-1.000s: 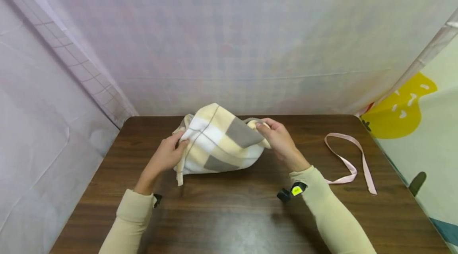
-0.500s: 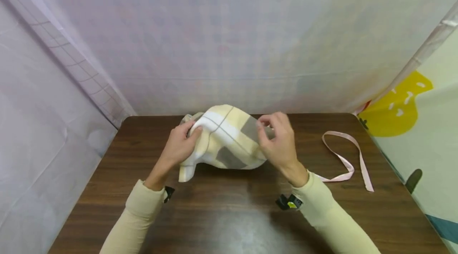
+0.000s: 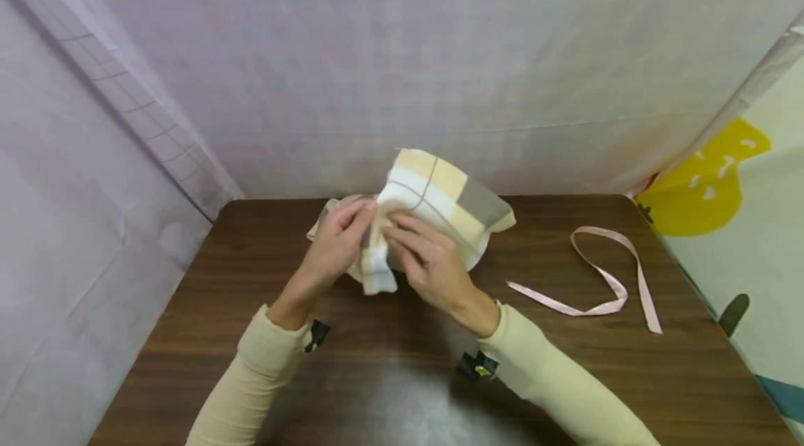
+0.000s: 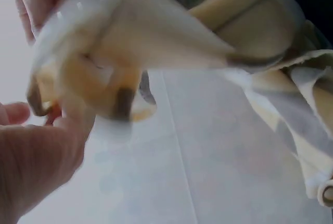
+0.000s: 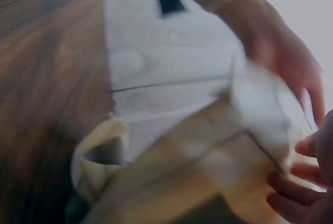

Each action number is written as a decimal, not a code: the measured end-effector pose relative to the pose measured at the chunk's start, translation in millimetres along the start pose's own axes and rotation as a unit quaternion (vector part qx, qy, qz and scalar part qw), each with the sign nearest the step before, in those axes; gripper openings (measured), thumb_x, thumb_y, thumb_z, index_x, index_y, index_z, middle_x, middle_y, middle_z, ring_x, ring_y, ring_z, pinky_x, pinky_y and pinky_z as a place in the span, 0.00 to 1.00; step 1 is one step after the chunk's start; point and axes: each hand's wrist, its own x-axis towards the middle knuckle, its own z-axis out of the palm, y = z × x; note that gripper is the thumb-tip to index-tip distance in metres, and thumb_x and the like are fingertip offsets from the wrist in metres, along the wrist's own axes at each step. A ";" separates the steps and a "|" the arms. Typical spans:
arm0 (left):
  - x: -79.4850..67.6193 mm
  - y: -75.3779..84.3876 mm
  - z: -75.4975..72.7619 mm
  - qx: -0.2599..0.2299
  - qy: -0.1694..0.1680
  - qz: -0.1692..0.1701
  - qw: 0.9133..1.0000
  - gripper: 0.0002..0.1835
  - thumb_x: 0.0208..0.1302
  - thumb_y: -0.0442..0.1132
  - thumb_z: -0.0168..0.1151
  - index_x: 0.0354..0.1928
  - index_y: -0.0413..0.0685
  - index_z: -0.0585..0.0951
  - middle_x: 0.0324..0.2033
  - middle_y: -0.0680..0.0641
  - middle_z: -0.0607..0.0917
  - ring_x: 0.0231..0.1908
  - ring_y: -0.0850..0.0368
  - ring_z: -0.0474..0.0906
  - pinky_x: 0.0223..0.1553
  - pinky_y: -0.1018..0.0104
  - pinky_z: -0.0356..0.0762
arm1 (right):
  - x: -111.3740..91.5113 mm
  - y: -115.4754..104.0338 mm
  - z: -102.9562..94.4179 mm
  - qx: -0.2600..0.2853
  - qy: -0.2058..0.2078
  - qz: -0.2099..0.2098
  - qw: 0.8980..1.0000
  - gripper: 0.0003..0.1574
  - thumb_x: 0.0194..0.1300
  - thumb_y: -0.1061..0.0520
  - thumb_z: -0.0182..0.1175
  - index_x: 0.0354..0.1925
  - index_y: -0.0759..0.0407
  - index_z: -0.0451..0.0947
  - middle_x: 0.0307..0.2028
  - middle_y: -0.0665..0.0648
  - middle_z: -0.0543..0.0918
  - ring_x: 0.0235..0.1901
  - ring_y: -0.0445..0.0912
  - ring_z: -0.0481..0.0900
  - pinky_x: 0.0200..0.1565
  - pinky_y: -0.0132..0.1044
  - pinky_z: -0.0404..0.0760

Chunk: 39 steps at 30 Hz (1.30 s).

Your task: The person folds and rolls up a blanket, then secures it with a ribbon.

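A checked cloth in cream, white and grey is bunched up above the far middle of the table. My left hand pinches its left edge between thumb and fingers. A narrow strip of the cloth hangs below that grip. Close beside it, my right hand reaches across the front with fingers fairly straight, the tips touching the cloth. The cloth's right side spreads free of both hands. In the left wrist view, the left hand is at lower left, some of its fingers hidden behind blurred folds.
A pink ribbon lies in a loose curve on the right of the brown wooden table. Pale fabric hangs along the table's back edge, with more on both sides.
My right hand has let go of the cloth's right end and moved left, beside the left hand. The left hand has shifted right with the cloth, whose top has risen.
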 end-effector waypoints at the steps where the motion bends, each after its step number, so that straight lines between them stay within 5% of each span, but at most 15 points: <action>1: -0.2 0.3 0.4 -0.011 -0.015 0.001 1.000 0.20 0.79 0.41 0.45 0.55 0.32 0.79 0.47 0.34 0.82 0.40 0.54 0.81 0.41 0.64 0.82 | 2.3 2.6 -3.7 0.029 -0.002 0.019 0.999 0.15 0.61 0.67 0.66 0.48 0.68 0.84 0.54 0.66 0.83 0.56 0.57 0.80 0.60 0.46 0.76; 7: 0.8 0.7 2.7 -0.093 -0.088 -0.003 0.992 0.26 0.80 0.42 0.38 0.66 0.25 0.68 0.62 0.29 0.73 0.62 0.38 0.72 0.60 0.50 0.74 | 2.6 6.2 -7.6 0.080 -0.055 0.058 0.994 0.34 0.51 0.55 0.77 0.53 0.67 0.79 0.66 0.64 0.73 0.67 0.56 0.70 0.69 0.46 0.65; 13: 0.9 2.2 4.4 -0.138 -0.169 0.026 0.975 0.31 0.81 0.44 0.29 0.70 0.22 0.58 0.72 0.30 0.58 0.73 0.38 0.55 0.71 0.47 0.57 | 1.7 4.7 -3.3 0.104 0.015 0.100 0.989 0.10 0.59 0.68 0.69 0.40 0.67 0.82 0.61 0.66 0.78 0.63 0.56 0.74 0.66 0.46 0.70; 17: -0.9 2.2 5.9 -0.149 -0.218 0.026 0.964 0.32 0.81 0.45 0.24 0.70 0.20 0.53 0.77 0.34 0.45 0.76 0.40 0.43 0.74 0.49 0.44 | 4.2 1.4 -6.5 0.121 0.026 0.152 0.981 0.17 0.56 0.63 0.73 0.44 0.66 0.81 0.56 0.62 0.80 0.57 0.53 0.78 0.57 0.46 0.79; 20: -1.7 1.9 8.4 -0.129 -0.225 0.019 0.966 0.33 0.81 0.46 0.24 0.71 0.22 0.53 0.77 0.36 0.44 0.76 0.43 0.42 0.75 0.53 0.43 | 3.5 0.1 -5.2 0.113 0.029 0.176 0.977 0.22 0.54 0.62 0.75 0.46 0.67 0.80 0.53 0.62 0.80 0.53 0.53 0.79 0.54 0.46 0.81; 23: -1.1 -0.1 11.2 -0.086 -0.218 0.020 0.972 0.32 0.81 0.46 0.25 0.71 0.24 0.57 0.77 0.36 0.49 0.76 0.44 0.46 0.74 0.55 0.48 | 1.7 1.4 -4.9 0.127 0.047 0.198 0.971 0.15 0.56 0.68 0.70 0.43 0.70 0.80 0.52 0.65 0.80 0.52 0.55 0.79 0.54 0.47 0.81; 26: -0.6 -5.0 12.2 -0.001 -0.185 0.033 0.982 0.27 0.80 0.43 0.32 0.71 0.32 0.64 0.76 0.40 0.56 0.75 0.48 0.50 0.74 0.54 0.50 | -0.2 3.8 -7.8 0.144 0.055 0.225 0.962 0.07 0.61 0.71 0.64 0.40 0.70 0.80 0.50 0.65 0.81 0.50 0.54 0.81 0.52 0.41 0.81; 29: -0.1 -14.2 11.9 0.104 -0.144 0.042 0.983 0.25 0.78 0.40 0.45 0.73 0.43 0.65 0.74 0.44 0.61 0.74 0.49 0.54 0.73 0.49 0.53 | -1.5 5.9 -13.9 0.160 0.045 0.260 0.951 0.03 0.65 0.69 0.61 0.39 0.68 0.79 0.45 0.63 0.83 0.44 0.48 0.81 0.43 0.32 0.80; 32: 0.6 -25.9 10.5 0.190 -0.128 0.015 0.973 0.34 0.73 0.43 0.56 0.77 0.50 0.57 0.75 0.44 0.59 0.73 0.46 0.56 0.71 0.46 0.57 | -5.4 9.3 -21.1 0.198 0.032 0.289 0.936 0.04 0.67 0.67 0.59 0.39 0.68 0.78 0.44 0.63 0.82 0.40 0.45 0.82 0.37 0.29 0.79; 34: 1.3 -33.3 8.5 0.223 -0.132 -0.032 0.965 0.40 0.71 0.48 0.58 0.79 0.53 0.51 0.74 0.41 0.60 0.71 0.43 0.60 0.69 0.46 0.62 | -8.7 12.1 -26.2 0.223 0.027 0.296 0.928 0.04 0.67 0.67 0.58 0.39 0.68 0.78 0.43 0.62 0.81 0.38 0.43 0.82 0.35 0.29 0.78; 39: 4.4 -45.8 -2.2 0.184 -0.164 -0.153 0.957 0.46 0.69 0.56 0.58 0.79 0.51 0.46 0.70 0.35 0.65 0.60 0.42 0.73 0.57 0.49 0.75 | -16.7 20.7 -39.1 0.270 0.034 0.289 0.918 0.03 0.62 0.72 0.54 0.32 0.70 0.75 0.31 0.55 0.75 0.31 0.38 0.73 0.32 0.28 0.70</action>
